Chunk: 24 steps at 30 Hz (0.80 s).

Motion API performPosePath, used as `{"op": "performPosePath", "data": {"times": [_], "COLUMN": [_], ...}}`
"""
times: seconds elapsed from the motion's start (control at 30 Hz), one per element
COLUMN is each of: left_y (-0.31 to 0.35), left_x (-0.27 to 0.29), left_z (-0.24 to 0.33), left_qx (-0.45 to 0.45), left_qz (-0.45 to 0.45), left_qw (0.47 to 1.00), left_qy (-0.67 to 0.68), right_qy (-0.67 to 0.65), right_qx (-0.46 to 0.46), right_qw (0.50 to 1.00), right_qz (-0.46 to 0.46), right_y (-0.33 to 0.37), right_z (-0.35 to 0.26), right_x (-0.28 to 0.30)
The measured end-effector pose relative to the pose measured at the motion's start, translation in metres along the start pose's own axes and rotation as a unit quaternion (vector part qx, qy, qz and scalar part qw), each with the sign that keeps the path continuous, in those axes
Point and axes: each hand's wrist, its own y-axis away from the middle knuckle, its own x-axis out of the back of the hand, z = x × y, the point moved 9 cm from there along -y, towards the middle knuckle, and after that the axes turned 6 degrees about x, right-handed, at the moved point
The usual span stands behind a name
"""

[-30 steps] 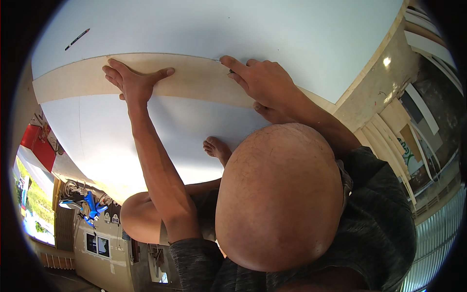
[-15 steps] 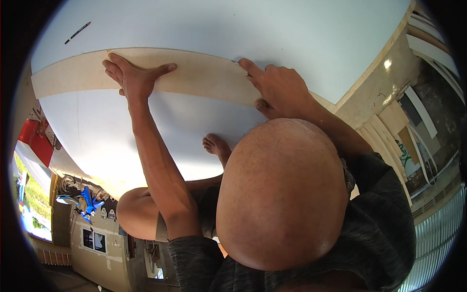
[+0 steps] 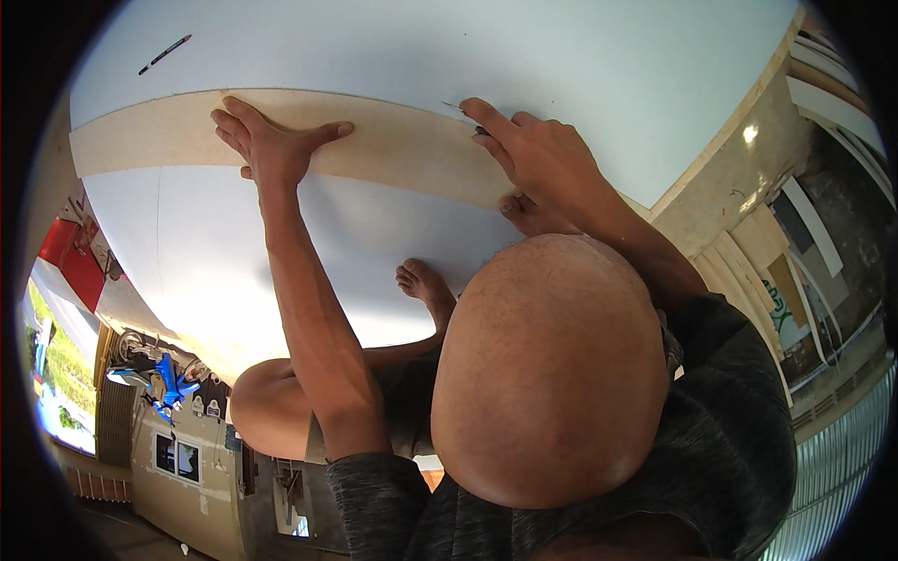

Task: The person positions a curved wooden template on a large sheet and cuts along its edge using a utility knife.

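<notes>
A long pale wooden strip (image 3: pixel 402 140) lies across a large light blue-white sheet (image 3: pixel 374 47). My left hand (image 3: pixel 279 150) presses on the strip with fingers and thumb spread wide. In my right hand (image 3: pixel 547 154), toward the strip's right end, is a slim knife (image 3: pixel 482 131) with a dark handle. Its thin blade points left, and the tip shows just beyond the strip's far edge; whether it touches the sheet I cannot tell. Most of the handle is hidden by my fingers.
A dark pencil (image 3: pixel 165 54) rests on the sheet at the far left. My bare foot (image 3: pixel 423 282) is on the near part of the sheet. Pale boards (image 3: pixel 748 271) lie on the floor at the right. A blue motorcycle (image 3: pixel 170 383) stands at the lower left.
The knife's tip has come away from the strip's far edge, and more of its blade and handle shows. My left hand stays spread on the strip; the whole view has shifted slightly.
</notes>
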Motion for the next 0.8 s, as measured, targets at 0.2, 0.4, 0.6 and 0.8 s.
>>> {"op": "performPosePath", "data": {"times": [0.2,0.4,0.6,0.8], "left_y": [0.000,0.001,0.000,-0.004], "left_x": [0.000,0.000,0.000,-0.002], "left_z": [-0.001,-0.002,-0.003,-0.004], "left_qx": [-0.002,0.006,-0.003,-0.028], "left_qz": [-0.005,-0.003,0.006,0.028], "left_qw": [1.000,1.000,1.000,0.999], "left_qy": [-0.005,-0.013,-0.005,0.025], "right_qy": [0.008,0.026,0.046,0.071], "right_qx": [0.014,0.020,0.009,0.014], "right_qw": [1.000,0.999,0.996,0.996], "right_qz": [-0.009,-0.025,-0.071,-0.045], "right_y": [-0.037,-0.044,-0.046,-0.027], "right_z": [-0.020,-0.027,-0.035,-0.019], "right_x": [-0.012,-0.022,-0.023,-0.025]}}
